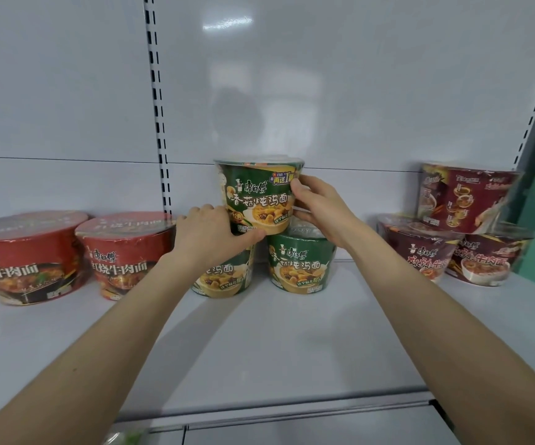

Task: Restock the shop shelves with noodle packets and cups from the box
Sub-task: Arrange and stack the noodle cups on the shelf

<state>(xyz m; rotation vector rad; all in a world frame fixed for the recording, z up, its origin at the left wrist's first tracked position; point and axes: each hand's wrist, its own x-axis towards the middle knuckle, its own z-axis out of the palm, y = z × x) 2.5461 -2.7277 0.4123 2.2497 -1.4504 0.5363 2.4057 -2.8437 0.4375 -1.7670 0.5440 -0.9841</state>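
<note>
Over the white metal shelf [276,342], the left hand [210,234] and right hand [319,205] curl round a green plastic-wrapped noodle cup [258,194], perched across the lower-left green cup [224,277] and lower-right green cup [300,263]. Released off-centre, it would likely tip into the gap between them.

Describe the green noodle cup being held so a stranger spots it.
On the white shelf, the green cups stand mid-row between red cups and maroon cups. It is the top green cup, above two others, the only one gripped by the left hand and right hand.
</note>
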